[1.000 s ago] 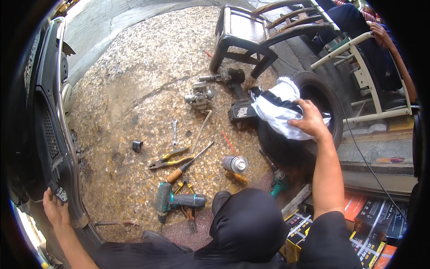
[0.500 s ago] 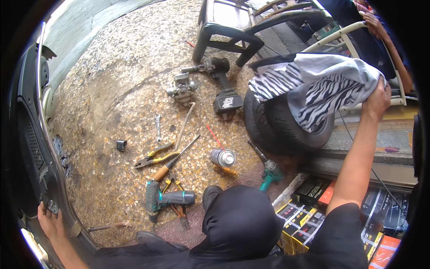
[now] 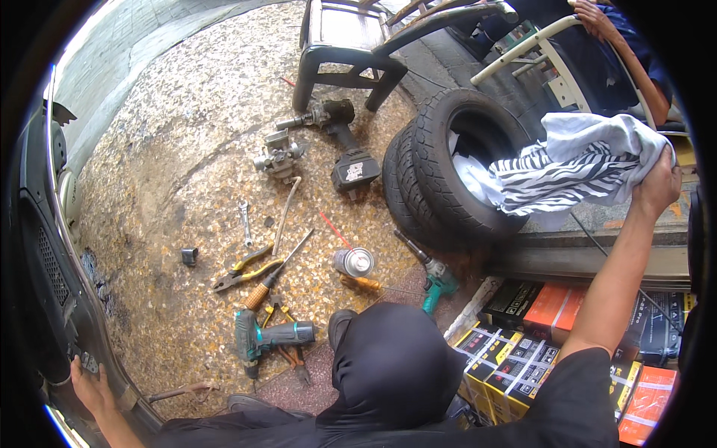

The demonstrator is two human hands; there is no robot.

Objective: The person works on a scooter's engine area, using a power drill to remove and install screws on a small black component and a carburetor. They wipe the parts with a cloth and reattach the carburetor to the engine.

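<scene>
With my right hand (image 3: 657,185) closed on its right end, a white-and-black zebra-striped cloth (image 3: 571,175) hangs bunched in the air. Its lower left part reaches the opening of the front tire (image 3: 441,175), where more white cloth shows inside. A second tire (image 3: 399,187) stands against that one. At the far left, my left hand (image 3: 93,390) lies with fingers stretched out on the dark vehicle panel (image 3: 56,299), against a small metal plate (image 3: 88,364).
On the speckled floor lie a carburetor (image 3: 280,155), a black impact wrench (image 3: 345,145), a teal drill (image 3: 258,340), another teal power tool (image 3: 437,280), pliers (image 3: 246,269), a screwdriver (image 3: 258,295), a wrench (image 3: 245,224) and a spray can (image 3: 355,261). Boxes (image 3: 515,366) stand lower right. A person's hand (image 3: 594,19) is near a chair.
My right hand has moved right, drawing the cloth off the tires' top so the tire opening shows. The cloth is more bunched now. My left hand stays at the panel.
</scene>
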